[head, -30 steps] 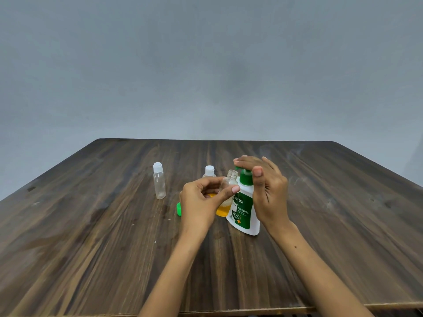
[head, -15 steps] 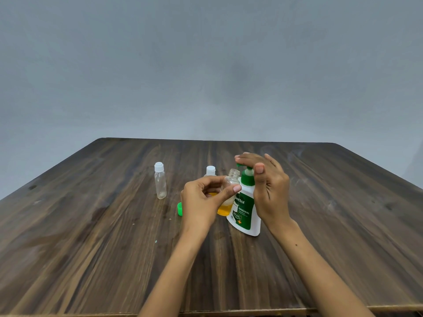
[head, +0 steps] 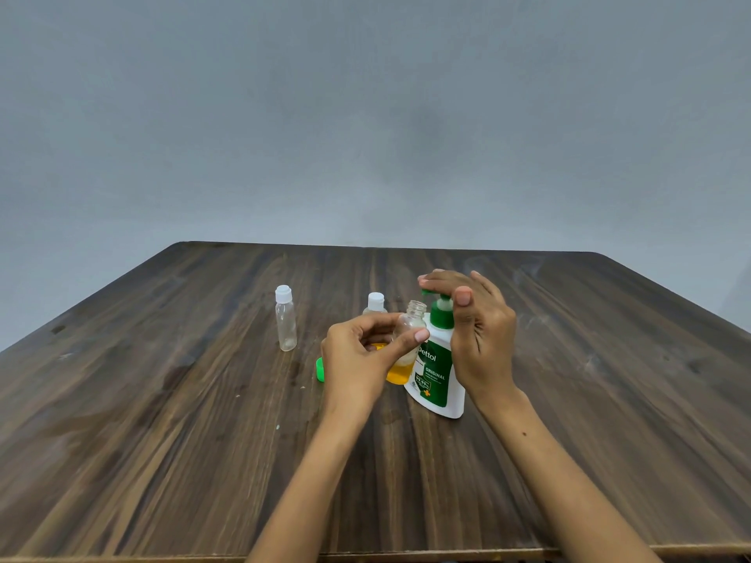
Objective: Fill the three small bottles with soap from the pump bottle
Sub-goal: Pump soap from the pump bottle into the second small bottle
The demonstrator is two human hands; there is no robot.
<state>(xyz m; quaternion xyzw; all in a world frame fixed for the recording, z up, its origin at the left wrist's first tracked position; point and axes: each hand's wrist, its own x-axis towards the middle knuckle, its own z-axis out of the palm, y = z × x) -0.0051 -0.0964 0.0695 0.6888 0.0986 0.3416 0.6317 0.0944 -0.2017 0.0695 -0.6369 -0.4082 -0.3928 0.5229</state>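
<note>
Dark wood-grain tabletop (head: 162, 440) fills the lower half of the frame; grey wall behind.

Pump bottle (head: 437, 373), white with green label, stands at frame centre, tilted slightly; green pump head at its top, nozzle pointing frame-left.

Right hand (head: 479, 339) lies over the pump head; fingers (head: 437, 280) laid flat and together across the top, thumb upright beside the green collar; palm close against the bottle's right side.

Left hand (head: 357, 359) holds an open small bottle (head: 408, 339) just left of the pump bottle, touching it or nearly so; thumb and fingers clamped on the bottle's middle; uncapped neck sits below the nozzle; amber soap visible in its lower part.

Second small bottle (head: 375, 302), white cap on, stands just behind the left hand; body mostly hidden, contents not readable.

Third small bottle (head: 285, 319), clear, white cap on, appears empty; stands upright well to the left, apart from the others.

Green cap (head: 320, 369) lies on the tabletop at the left edge of the left hand.
</note>
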